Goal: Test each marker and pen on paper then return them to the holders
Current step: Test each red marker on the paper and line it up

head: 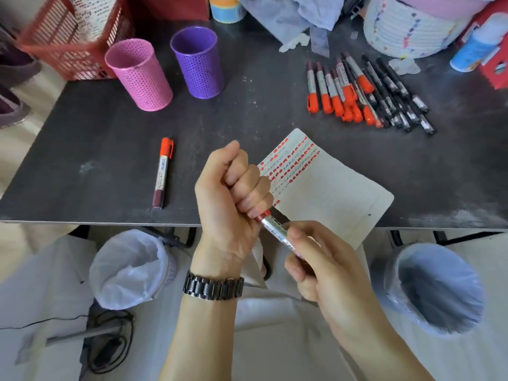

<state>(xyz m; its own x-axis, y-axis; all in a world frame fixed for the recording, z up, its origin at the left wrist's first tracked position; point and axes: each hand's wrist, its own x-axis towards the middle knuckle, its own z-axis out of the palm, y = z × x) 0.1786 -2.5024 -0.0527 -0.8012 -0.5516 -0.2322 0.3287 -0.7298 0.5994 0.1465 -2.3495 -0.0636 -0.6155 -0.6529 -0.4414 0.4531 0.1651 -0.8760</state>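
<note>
Both hands hold one red marker [275, 229] over the table's near edge. My left hand [233, 193] is a fist curled round its cap end; my right hand [316, 259] pinches the silver barrel. Behind them lies the paper [330, 193], with rows of red marks on its upper left. A single red-capped marker [162, 173] lies alone at the left. A pile of red markers [341, 89] and black pens [395, 94] lies at the right. The pink holder [138, 74] and purple holder [198, 61] stand at the back and look empty.
A dark table [96, 138] holds a red mesh basket [68, 45] at the back left, crumpled cloth [302, 15] and a white rope basket [406, 31] at the back right. Two lined bins [129, 268] [434, 290] stand on the floor below the near edge.
</note>
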